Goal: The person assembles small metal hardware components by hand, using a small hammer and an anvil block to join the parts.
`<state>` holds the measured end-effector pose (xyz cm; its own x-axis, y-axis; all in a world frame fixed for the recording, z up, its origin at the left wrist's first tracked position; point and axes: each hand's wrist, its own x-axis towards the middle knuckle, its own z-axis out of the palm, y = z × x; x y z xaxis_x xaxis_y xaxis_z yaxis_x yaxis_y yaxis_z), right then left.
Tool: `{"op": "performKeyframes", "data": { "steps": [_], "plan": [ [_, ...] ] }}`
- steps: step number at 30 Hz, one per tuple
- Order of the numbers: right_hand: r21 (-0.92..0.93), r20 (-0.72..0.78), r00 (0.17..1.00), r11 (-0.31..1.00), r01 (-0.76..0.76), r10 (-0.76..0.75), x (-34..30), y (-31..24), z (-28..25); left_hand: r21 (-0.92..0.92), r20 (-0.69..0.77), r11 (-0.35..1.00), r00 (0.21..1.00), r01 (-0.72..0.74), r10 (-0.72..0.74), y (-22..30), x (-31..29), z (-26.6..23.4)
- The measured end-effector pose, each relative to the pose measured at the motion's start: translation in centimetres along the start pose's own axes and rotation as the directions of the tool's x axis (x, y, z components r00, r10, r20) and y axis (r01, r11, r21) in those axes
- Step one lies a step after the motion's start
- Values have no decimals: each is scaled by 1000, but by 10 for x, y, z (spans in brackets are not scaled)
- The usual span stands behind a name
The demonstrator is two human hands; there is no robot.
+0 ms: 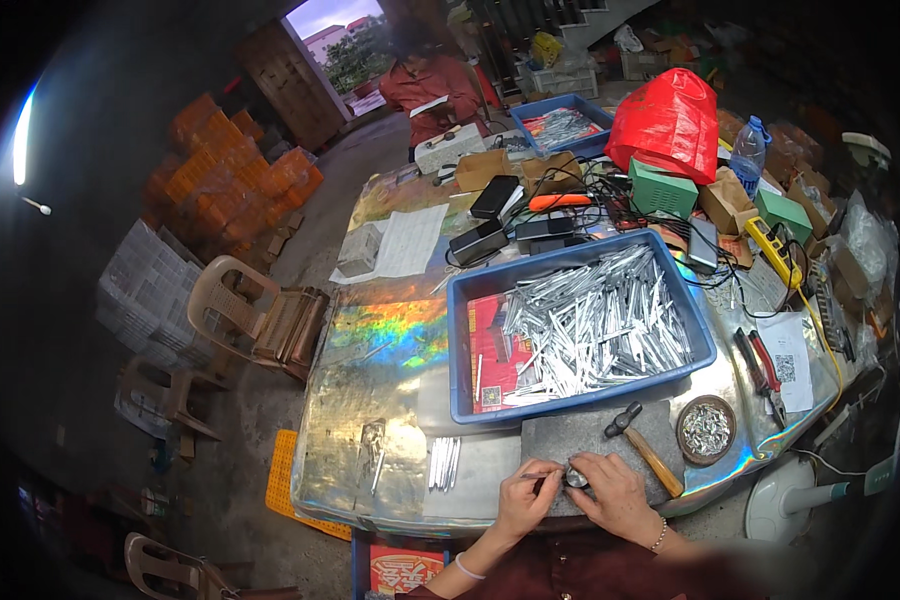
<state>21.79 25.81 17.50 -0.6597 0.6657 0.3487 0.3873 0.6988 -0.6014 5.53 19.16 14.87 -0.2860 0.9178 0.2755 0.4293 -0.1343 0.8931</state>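
It's dim in here, with a bright strip light (22, 135) glowing on the dark left wall. Daylight comes through an open doorway (335, 35) at the far end. Orange crates (232, 170) are stacked beside pale grey ones (145, 285) on the concrete floor (315, 215). Beige plastic chairs (232, 300) stand by the foil-covered tabletop (370, 400). A staircase (560, 15), perhaps, rises at the back.

small silvery metal piece (576, 476) pinched btwn both hands at table's near edge, on grey slab, w/ thin silver rod (542, 477) lying roughly level, held to its left side.
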Motion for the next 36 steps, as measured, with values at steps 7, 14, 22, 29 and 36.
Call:
{"op": "performKeyframes", "data": {
  "steps": [7,14,22,29,36],
  "plan": [
    [-29,-19,999,999,36,-36,0,5,-1,38,11,999,1000,17,-18,-1,0,2],
    [12,-17,1000,1000,3,-2,-1,3,-2,24,15,999,999,35,-36,1,1,3],
    [-22,-36,999,999,39,-40,0,4,-2,46,11,999,1000,7,-8,-2,1,2],
    [-13,-27,999,999,37,-38,-1,5,-2,44,11,998,999,38,-39,0,0,3],
    [-19,-30,999,999,39,-40,-1,4,-2,45,18,998,999,50,-51,-2,0,3]
  ]
}}
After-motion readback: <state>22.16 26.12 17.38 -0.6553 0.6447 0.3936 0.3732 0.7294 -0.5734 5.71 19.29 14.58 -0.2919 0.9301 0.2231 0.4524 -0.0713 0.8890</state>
